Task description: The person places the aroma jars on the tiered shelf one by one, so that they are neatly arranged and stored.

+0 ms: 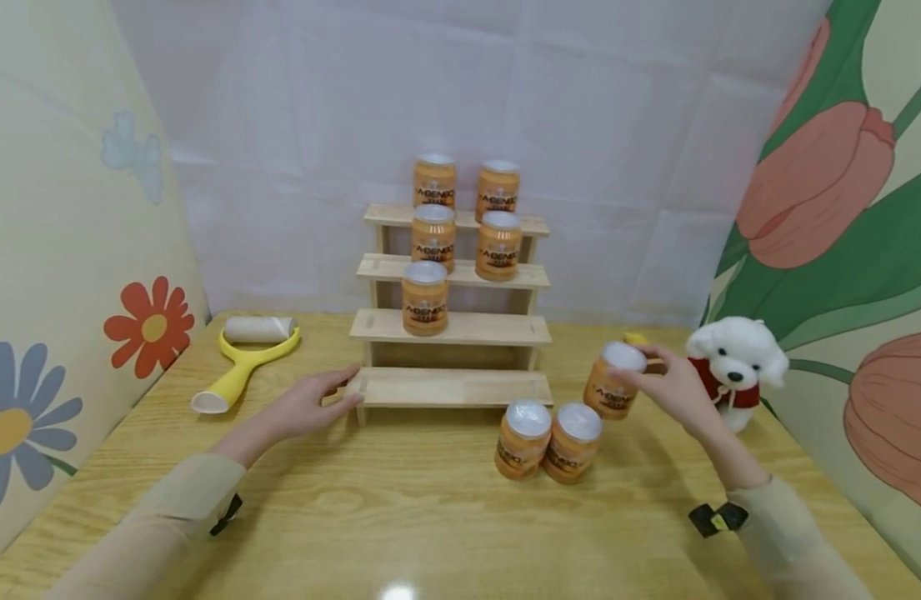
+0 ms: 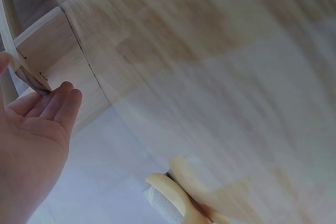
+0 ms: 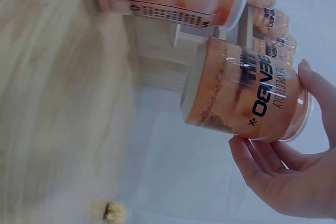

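My right hand (image 1: 673, 387) grips an orange can (image 1: 610, 392) with a silver lid, thumb on one side and fingers on the other. In the right wrist view the held can (image 3: 247, 93) is tilted and its base is off the table. My left hand (image 1: 310, 404) holds the left end of the lowest board of a wooden step shelf (image 1: 452, 387), fingertips touching the board's corner. Two more orange cans, a left one (image 1: 522, 442) and a right one (image 1: 573, 446), stand side by side in front of the shelf's right end. Several matching cans stand on the upper steps.
A yellow-handled lint roller (image 1: 242, 367) lies left of the shelf. At the right sits a white plush dog (image 1: 738, 367) in red, with a small yellow thing (image 1: 636, 339) behind my right hand. A white cloth (image 1: 603, 167) hangs behind; painted panels flank the wooden table (image 1: 400, 517).
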`<state>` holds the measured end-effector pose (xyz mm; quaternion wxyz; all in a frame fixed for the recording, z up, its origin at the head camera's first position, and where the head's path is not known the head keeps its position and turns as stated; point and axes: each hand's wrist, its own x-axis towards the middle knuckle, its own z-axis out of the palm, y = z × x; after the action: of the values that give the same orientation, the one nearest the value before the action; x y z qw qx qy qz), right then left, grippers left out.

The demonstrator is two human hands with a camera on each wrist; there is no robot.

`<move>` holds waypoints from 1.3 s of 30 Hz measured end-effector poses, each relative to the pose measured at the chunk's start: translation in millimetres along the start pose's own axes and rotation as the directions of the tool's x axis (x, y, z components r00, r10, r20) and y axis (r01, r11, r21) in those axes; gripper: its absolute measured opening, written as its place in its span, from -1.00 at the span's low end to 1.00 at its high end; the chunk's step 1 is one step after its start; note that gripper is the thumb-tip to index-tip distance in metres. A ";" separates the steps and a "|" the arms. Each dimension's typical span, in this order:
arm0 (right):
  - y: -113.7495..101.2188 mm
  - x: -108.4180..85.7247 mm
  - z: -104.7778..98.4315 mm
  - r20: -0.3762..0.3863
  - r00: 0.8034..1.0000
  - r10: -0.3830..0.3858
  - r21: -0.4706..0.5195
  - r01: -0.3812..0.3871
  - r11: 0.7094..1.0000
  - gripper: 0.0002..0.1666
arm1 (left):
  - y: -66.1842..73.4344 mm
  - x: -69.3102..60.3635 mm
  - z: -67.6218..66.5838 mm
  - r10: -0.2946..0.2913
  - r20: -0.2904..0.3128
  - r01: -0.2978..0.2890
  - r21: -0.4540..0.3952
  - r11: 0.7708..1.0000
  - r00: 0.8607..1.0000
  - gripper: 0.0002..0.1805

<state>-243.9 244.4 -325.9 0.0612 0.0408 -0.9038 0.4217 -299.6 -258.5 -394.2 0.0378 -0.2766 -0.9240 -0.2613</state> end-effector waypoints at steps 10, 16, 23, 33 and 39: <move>-27.1 16.4 1.1 -0.051 0.998 -0.048 0.066 0.051 0.997 -0.13 | 1.4 -0.8 -2.1 0.009 -0.002 -0.009 0.012 1.000 1.000 -0.29; -44.9 31.7 7.6 -0.085 0.992 -0.089 0.067 0.095 0.993 -0.17 | 2.2 -0.9 -1.5 -0.001 -0.009 0.002 0.018 1.000 1.000 -0.29; -65.8 47.6 17.1 -0.080 0.990 -0.116 0.146 0.127 0.981 -0.22 | 3.3 -2.2 -1.2 0.004 -0.016 -0.004 0.011 1.000 1.000 -0.31; -91.0 68.1 33.4 -0.059 0.988 -0.142 0.171 0.150 0.974 -0.26 | 4.2 -2.8 -2.3 -0.009 -0.008 0.009 0.008 1.000 1.000 -0.31; -102.4 78.8 45.1 -0.028 0.986 -0.162 0.187 0.164 0.969 -0.25 | 3.4 -2.1 -2.2 -0.015 -0.005 0.015 0.003 1.000 1.000 -0.30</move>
<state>-312.4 142.4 -265.7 0.0972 0.1178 -0.8530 0.4990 -296.2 -258.3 -391.1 0.0387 -0.2688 -0.9263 -0.2610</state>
